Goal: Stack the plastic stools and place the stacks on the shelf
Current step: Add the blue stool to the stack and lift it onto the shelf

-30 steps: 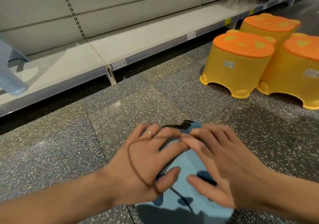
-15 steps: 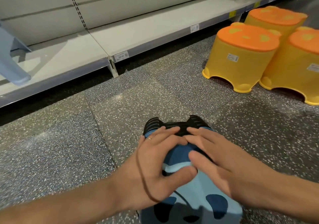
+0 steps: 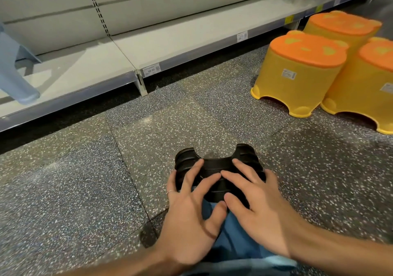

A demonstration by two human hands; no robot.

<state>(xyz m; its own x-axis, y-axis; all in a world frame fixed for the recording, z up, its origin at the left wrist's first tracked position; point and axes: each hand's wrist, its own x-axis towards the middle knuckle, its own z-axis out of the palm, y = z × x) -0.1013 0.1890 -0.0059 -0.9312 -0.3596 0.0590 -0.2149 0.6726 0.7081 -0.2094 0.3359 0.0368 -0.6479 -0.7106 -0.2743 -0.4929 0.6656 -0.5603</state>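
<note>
A blue plastic stool point(image 3: 234, 239) with dark panda markings lies tipped away from me low in the middle, its black ribbed bottom rims point(image 3: 214, 165) pointing at the shelf. The rims look layered, like several nested stools. My left hand point(image 3: 191, 218) and my right hand point(image 3: 259, 214) press on it side by side, fingers spread over the black rims and thumbs on the blue body. Three yellow stools with orange bear-face tops stand on the floor at the right: point(image 3: 297, 74), point(image 3: 340, 27), point(image 3: 365, 88). The low white shelf point(image 3: 180, 42) runs across the back.
A pale blue stool leg point(image 3: 12, 69) stands on the shelf at the far left. Price tags point(image 3: 151, 70) hang on the shelf's front edge. Speckled terrazzo floor point(image 3: 85, 190) lies between me and the shelf. More goods are blurred at the top right.
The blue stool has tipped further forward, so its black rims now show fully. Both hands have slid up from the blue seat onto the black rims. The view has dropped and moved closer.
</note>
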